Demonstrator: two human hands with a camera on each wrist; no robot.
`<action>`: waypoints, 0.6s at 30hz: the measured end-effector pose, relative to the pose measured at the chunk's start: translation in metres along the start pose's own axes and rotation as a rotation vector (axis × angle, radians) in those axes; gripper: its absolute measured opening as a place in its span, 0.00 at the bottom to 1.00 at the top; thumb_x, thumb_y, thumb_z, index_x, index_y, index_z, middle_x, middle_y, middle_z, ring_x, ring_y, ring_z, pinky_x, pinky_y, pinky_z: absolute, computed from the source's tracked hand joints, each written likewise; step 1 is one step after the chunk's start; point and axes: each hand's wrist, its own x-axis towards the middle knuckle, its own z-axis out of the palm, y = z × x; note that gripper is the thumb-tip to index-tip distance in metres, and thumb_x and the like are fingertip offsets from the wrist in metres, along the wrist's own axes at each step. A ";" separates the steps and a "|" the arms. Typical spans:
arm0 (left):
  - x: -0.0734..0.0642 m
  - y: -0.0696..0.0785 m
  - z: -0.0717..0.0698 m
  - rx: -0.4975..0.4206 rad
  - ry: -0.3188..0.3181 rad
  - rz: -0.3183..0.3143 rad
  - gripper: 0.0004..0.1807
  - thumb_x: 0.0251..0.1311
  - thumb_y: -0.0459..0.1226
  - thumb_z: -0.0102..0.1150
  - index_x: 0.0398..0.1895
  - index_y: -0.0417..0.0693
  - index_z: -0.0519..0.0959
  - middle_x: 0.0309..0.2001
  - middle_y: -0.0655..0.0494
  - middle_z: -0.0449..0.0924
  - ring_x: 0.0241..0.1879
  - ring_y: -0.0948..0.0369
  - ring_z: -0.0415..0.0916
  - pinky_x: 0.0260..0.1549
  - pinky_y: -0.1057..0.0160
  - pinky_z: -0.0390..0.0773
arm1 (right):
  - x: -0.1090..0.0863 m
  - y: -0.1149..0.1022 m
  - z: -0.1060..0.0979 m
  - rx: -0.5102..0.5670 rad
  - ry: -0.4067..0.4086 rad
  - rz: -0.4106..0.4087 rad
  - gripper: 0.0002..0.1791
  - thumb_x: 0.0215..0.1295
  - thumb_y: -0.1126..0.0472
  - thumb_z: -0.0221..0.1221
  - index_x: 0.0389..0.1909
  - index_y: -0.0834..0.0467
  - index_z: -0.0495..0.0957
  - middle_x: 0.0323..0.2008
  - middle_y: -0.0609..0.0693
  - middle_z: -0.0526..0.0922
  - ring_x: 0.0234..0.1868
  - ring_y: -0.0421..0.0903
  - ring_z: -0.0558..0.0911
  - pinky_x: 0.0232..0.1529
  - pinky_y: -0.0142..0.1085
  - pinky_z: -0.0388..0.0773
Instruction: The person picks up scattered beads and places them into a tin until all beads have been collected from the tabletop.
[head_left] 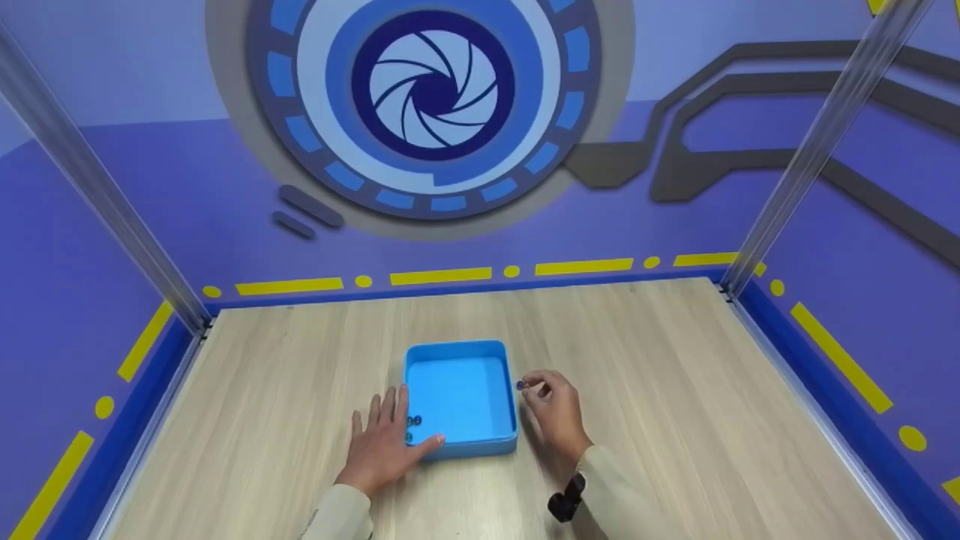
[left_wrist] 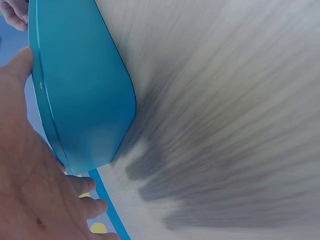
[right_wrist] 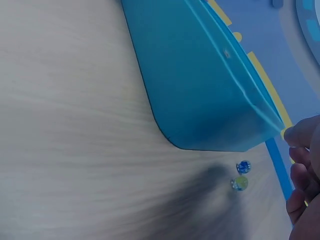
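A square light-blue shallow box [head_left: 461, 401] sits on the wooden table. Several small dark glass marbles [head_left: 418, 421] lie inside along its left wall, partly hidden by my left hand [head_left: 386, 448]. That hand spreads over the box's front left corner, thumb on the front rim and the other fingers along the left side. Right of the box hovers my right hand [head_left: 553, 409], thumb and fingers bent, fingertips over the table. Two marbles, one blue [right_wrist: 243, 166] and one yellowish green [right_wrist: 240, 183], lie on the table by the box, apart from the fingers in the right wrist view.
The wooden table [head_left: 660, 375] is bounded by printed blue-purple panels at the back and sides. Clear posts [head_left: 817, 142] rise at its rear corners. A black band [head_left: 566, 499] sits on the right wrist.
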 end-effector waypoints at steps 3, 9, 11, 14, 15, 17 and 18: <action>0.001 0.001 0.000 -0.002 -0.003 0.000 0.60 0.51 0.72 0.53 0.77 0.46 0.46 0.77 0.41 0.47 0.76 0.39 0.42 0.67 0.29 0.37 | 0.001 -0.002 -0.001 0.010 0.001 0.009 0.08 0.61 0.69 0.61 0.41 0.58 0.82 0.39 0.49 0.82 0.37 0.42 0.75 0.36 0.29 0.72; 0.000 0.001 0.000 0.008 -0.001 -0.003 0.60 0.50 0.72 0.52 0.77 0.46 0.46 0.77 0.41 0.48 0.75 0.39 0.43 0.67 0.29 0.37 | 0.002 -0.006 -0.002 0.031 -0.004 0.024 0.09 0.61 0.68 0.61 0.41 0.56 0.82 0.39 0.47 0.81 0.38 0.42 0.74 0.37 0.29 0.73; 0.001 0.001 0.000 0.006 -0.004 -0.004 0.60 0.50 0.72 0.52 0.77 0.46 0.46 0.77 0.42 0.48 0.75 0.39 0.43 0.67 0.29 0.37 | 0.003 -0.007 -0.003 0.035 -0.001 0.036 0.09 0.61 0.67 0.61 0.40 0.53 0.82 0.39 0.46 0.81 0.38 0.42 0.75 0.37 0.29 0.73; 0.001 0.000 0.000 -0.001 -0.010 -0.007 0.60 0.50 0.72 0.52 0.77 0.46 0.46 0.77 0.42 0.47 0.76 0.39 0.42 0.67 0.29 0.36 | 0.003 -0.008 -0.003 0.033 0.004 0.017 0.08 0.61 0.67 0.61 0.40 0.52 0.81 0.39 0.46 0.82 0.38 0.42 0.75 0.38 0.30 0.73; 0.001 0.000 0.000 -0.002 -0.013 -0.008 0.60 0.50 0.72 0.52 0.77 0.46 0.46 0.77 0.42 0.47 0.76 0.40 0.42 0.67 0.29 0.36 | 0.004 -0.009 -0.003 0.034 0.009 0.013 0.08 0.61 0.67 0.62 0.39 0.52 0.81 0.38 0.46 0.82 0.37 0.42 0.75 0.38 0.30 0.73; 0.001 0.000 0.000 0.000 -0.014 -0.011 0.60 0.50 0.72 0.52 0.77 0.47 0.46 0.77 0.42 0.47 0.76 0.40 0.42 0.68 0.29 0.36 | 0.004 -0.010 -0.003 0.033 0.014 0.006 0.08 0.61 0.67 0.62 0.39 0.52 0.81 0.38 0.46 0.82 0.37 0.42 0.75 0.38 0.30 0.73; 0.001 0.000 -0.001 0.000 -0.012 -0.011 0.60 0.50 0.72 0.52 0.77 0.47 0.46 0.77 0.42 0.47 0.76 0.40 0.42 0.68 0.29 0.36 | 0.004 -0.011 -0.002 0.036 0.016 -0.001 0.08 0.61 0.67 0.62 0.39 0.53 0.82 0.38 0.46 0.82 0.37 0.42 0.75 0.38 0.30 0.73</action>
